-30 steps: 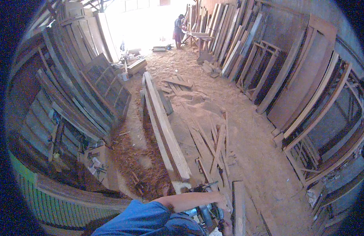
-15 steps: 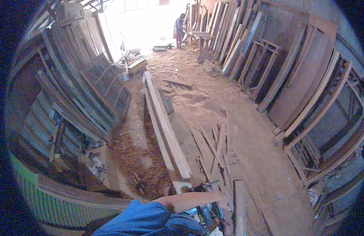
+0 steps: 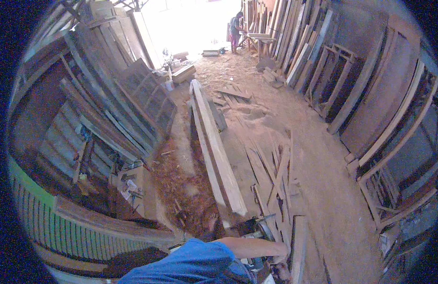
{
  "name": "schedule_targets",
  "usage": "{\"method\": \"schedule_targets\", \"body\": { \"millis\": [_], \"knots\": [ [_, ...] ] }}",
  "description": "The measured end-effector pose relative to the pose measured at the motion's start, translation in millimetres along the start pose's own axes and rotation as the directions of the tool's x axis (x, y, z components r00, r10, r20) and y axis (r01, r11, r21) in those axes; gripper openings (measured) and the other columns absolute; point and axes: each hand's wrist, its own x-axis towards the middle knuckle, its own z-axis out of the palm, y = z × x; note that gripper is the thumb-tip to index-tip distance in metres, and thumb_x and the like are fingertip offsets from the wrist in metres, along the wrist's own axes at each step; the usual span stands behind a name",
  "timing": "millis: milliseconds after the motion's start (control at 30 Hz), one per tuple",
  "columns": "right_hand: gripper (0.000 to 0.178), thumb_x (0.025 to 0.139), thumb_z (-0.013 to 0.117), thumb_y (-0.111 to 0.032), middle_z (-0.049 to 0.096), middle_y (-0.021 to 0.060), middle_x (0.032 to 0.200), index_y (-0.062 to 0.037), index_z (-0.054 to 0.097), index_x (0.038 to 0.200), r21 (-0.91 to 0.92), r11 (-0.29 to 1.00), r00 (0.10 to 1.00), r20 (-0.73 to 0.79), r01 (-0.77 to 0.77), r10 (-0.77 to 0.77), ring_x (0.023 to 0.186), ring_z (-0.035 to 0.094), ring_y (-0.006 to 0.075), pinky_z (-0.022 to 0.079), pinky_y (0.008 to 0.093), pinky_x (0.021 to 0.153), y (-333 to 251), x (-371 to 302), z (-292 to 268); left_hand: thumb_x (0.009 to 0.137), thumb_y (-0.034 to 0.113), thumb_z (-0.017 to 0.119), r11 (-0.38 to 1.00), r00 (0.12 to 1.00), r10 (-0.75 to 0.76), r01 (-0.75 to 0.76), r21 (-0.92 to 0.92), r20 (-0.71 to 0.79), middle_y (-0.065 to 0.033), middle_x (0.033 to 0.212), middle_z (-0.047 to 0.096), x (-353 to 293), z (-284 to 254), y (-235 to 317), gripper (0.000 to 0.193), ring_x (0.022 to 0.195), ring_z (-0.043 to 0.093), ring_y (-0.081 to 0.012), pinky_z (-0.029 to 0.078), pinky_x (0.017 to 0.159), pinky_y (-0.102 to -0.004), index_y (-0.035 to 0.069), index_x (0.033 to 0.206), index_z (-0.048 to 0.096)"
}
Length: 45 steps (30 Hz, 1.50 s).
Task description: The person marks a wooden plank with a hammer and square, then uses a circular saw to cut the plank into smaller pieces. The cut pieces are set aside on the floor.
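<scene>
My left arm, in a blue sleeve, reaches across the lower middle, and my left hand [image 3: 278,252] bends down at its end. Its fingers look closed, but what they hold is hidden. Just below it, a darker hand shape, apparently my right hand [image 3: 281,272], is partly cut off and blurred. Under and beside the forearm shows a grey metallic tool [image 3: 260,231] with a rounded body; its kind is unclear. Beyond it, two long pale timber beams [image 3: 223,165] lie side by side, running away from me. Right of my hands lies a short wooden board [image 3: 298,246].
Scrap strips [image 3: 271,175] lie right of the beams, over sawdust. Door panels [image 3: 384,94] and frames lean along the right wall; a grid-paned frame [image 3: 148,94] leans on the left. A green slatted panel [image 3: 53,222] is near left. A person [image 3: 235,33] stands far off at a bench.
The view has swung slightly left, so the scene sits further right in the picture. My hands remain close together beside the tool, with little visible change in their pose.
</scene>
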Motion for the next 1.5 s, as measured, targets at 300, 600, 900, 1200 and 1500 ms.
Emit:
{"method": "schedule_targets", "body": {
  "millis": [300, 600, 900, 1200, 1500],
  "knots": [
    [0.027, 0.098, 0.057, -0.031, 0.062, 0.0067, 0.077, -0.0051, 0.064, 0.1, -0.033, 0.998, 0.998, -0.025, 0.05, -0.051, 0.062, 0.057, 0.0122, 0.044, 0.0289, 0.053, 1.2, -7.7, -1.2, 0.087, 0.027, 0.058, 0.999, 1.0, 0.006, -0.006, 0.034, 0.02, -0.0207, 0.116, 0.062, 9.2, 17.8, 21.1, 0.046, 0.112, 0.058, -0.0441, 0.046, 0.097, -0.0544, 0.009, 0.129, 0.055],
    [0.028, 0.098, 0.058, -0.028, 0.068, 0.0128, 0.079, -0.0005, 0.063, 0.098, -0.611, 0.64, 0.833, 0.059, 0.466, -0.551, 0.065, 0.065, 0.0157, 0.05, 0.0321, 0.055, -27.1, -18.3, 8.1, 0.087, 0.027, 0.058, 0.998, 1.0, 0.007, -0.008, 0.06, 0.027, -0.0204, 0.116, 0.062, 10.4, 27.3, 34.4, 0.046, 0.113, 0.058, -0.0441, 0.046, 0.097, -0.0544, 0.009, 0.129, 0.055],
    [0.027, 0.084, 0.071, -0.018, 0.07, 0.0087, 0.082, 0.0012, 0.065, 0.101, -0.348, 0.928, 0.978, -0.108, 0.134, -0.181, 0.067, 0.062, 0.0162, 0.051, 0.0315, 0.064, 49.7, 6.3, -0.9, 0.086, 0.026, 0.058, 0.998, 1.0, 0.008, -0.01, 0.059, 0.03, -0.0202, 0.117, 0.062, 16.8, 29.0, 45.0, 0.046, 0.113, 0.058, -0.044, 0.046, 0.098, -0.0543, 0.009, 0.129, 0.055],
    [0.036, 0.075, 0.06, -0.008, 0.068, 0.0217, 0.095, 0.0059, 0.062, 0.108, -0.538, 0.802, 0.852, -0.264, 0.259, -0.452, 0.084, 0.063, 0.0343, 0.051, 0.0402, 0.079, 42.5, -5.8, 33.0, 0.086, 0.025, 0.058, 0.997, 0.999, 0.003, -0.006, 0.073, 0.04, -0.02, 0.117, 0.062, 21.1, 41.9, 49.2, 0.045, 0.114, 0.057, -0.0439, 0.046, 0.098, -0.0543, 0.009, 0.129, 0.055],
    [0.037, 0.081, 0.063, -0.014, 0.064, 0.0261, 0.11, 0.0045, 0.062, 0.113, -0.502, 0.827, 0.893, -0.206, 0.254, -0.399, 0.103, 0.06, 0.0399, 0.048, 0.0468, 0.091, 52.3, 7.4, 26.4, 0.086, 0.025, 0.058, 0.996, 0.999, 0.002, -0.007, 0.085, 0.051, -0.0198, 0.117, 0.062, 25.1, 52.6, 53.3, 0.045, 0.114, 0.057, -0.0439, 0.046, 0.098, -0.0543, 0.009, 0.129, 0.055]
  ]
}}
